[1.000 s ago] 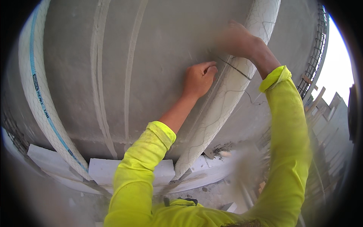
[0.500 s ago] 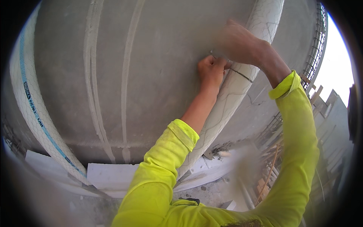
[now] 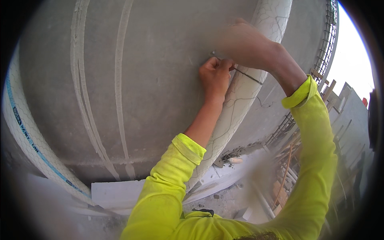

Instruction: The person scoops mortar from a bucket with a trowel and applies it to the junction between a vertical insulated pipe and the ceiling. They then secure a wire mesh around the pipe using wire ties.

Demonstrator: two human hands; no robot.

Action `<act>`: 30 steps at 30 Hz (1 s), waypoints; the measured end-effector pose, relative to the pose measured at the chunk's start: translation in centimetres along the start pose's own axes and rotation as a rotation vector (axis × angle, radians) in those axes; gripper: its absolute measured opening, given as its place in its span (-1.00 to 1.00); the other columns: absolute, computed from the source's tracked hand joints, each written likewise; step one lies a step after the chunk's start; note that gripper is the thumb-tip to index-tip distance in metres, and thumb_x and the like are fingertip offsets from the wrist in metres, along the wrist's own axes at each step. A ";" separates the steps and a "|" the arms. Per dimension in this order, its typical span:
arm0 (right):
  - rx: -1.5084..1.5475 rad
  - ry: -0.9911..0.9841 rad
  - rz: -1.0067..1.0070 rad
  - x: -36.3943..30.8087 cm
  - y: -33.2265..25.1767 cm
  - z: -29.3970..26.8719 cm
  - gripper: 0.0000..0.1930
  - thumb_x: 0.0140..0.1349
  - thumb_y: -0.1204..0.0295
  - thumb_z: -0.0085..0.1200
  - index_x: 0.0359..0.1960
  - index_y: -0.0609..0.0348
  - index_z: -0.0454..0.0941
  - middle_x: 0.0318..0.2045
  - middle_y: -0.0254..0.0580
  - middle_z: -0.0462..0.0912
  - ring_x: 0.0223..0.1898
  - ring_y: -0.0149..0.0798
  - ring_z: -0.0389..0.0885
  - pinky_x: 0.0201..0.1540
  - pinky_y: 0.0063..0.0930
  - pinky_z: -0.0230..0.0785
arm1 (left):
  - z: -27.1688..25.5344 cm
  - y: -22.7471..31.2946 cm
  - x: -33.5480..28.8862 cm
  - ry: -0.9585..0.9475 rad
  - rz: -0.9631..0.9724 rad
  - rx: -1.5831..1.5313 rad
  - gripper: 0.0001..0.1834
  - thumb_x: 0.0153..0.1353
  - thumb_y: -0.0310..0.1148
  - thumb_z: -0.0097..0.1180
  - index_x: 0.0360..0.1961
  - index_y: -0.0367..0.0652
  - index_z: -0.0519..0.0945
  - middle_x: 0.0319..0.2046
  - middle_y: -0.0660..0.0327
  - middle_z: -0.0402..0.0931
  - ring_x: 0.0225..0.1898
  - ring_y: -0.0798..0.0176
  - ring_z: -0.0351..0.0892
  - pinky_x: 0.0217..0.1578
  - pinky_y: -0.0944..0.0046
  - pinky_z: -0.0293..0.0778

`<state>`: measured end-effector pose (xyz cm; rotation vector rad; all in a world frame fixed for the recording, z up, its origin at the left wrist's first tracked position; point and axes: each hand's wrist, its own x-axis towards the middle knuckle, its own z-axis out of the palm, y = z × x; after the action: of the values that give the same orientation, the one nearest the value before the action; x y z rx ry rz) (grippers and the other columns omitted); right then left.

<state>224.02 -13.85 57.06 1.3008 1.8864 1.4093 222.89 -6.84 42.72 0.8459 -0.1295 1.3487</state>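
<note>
A white pipe (image 3: 240, 100) wrapped in wire mesh runs up the grey wall (image 3: 168, 80), with a dark tie wire (image 3: 249, 76) across its front. My left hand (image 3: 215, 78) is closed at the pipe's left side, thumb and fingers pinched on the wire's end. Just above those fingers, a small nail head (image 3: 213, 53) shows at the wall. Over the pipe reaches my right hand (image 3: 254, 46), bent at the wrist, above and right of the left one. A blurred smear covers its fingertips, so what they hold is hidden.
Another mesh-wrapped pipe (image 3: 30, 136) with a blue stripe curves along the far left. Two pale plaster strips (image 3: 121, 80) mark the wall. White blocks (image 3: 116, 192) lie at its foot. Steel mesh (image 3: 326, 44) and scrap timber (image 3: 282, 192) are on the right.
The view has shifted, so the wall and left pipe sit further left. Both hands stay at the tie wire; the nail head and wire show more plainly beside my left fingers.
</note>
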 end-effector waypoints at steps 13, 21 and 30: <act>0.134 -0.138 0.287 1.7 0.8 -1.5 -0.88 0.09 0.42 0.18 -0.55 0.17 0.61 -0.50 -0.16 0.66 -0.33 -0.03 0.66 -0.20 -0.16 0.45 | -0.9 3.4 -1.1 -0.128 -0.275 -0.186 -0.69 0.41 -0.33 -0.11 -0.01 -0.32 0.52 -0.14 0.03 0.61 -0.10 0.08 0.63 -0.09 0.15 0.51; 0.024 -0.143 0.251 0.4 0.9 -0.6 -0.85 0.15 0.36 0.19 -0.47 0.17 0.64 -0.47 -0.14 0.66 -0.31 -0.08 0.70 -0.04 -0.20 0.39 | -0.4 1.6 -0.5 -0.051 -0.287 -0.422 -0.87 0.37 -0.43 -0.08 -0.15 -0.21 0.48 -0.32 0.20 0.48 -0.29 0.17 0.50 -0.24 0.15 0.45; -0.110 -0.141 0.172 -0.7 0.5 1.4 -0.88 0.15 0.40 0.14 -0.52 0.08 0.63 -0.45 -0.24 0.66 -0.24 -0.20 0.68 0.00 -0.27 0.31 | -0.4 1.6 -0.5 -0.046 -0.211 -0.281 -0.93 0.32 -0.45 0.03 -0.25 -0.21 0.53 -0.44 0.25 0.50 -0.45 0.28 0.51 -0.41 0.29 0.41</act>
<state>225.66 -13.77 56.82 1.4956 1.6153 1.4418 221.14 -7.06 42.91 0.6343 -0.2527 1.0836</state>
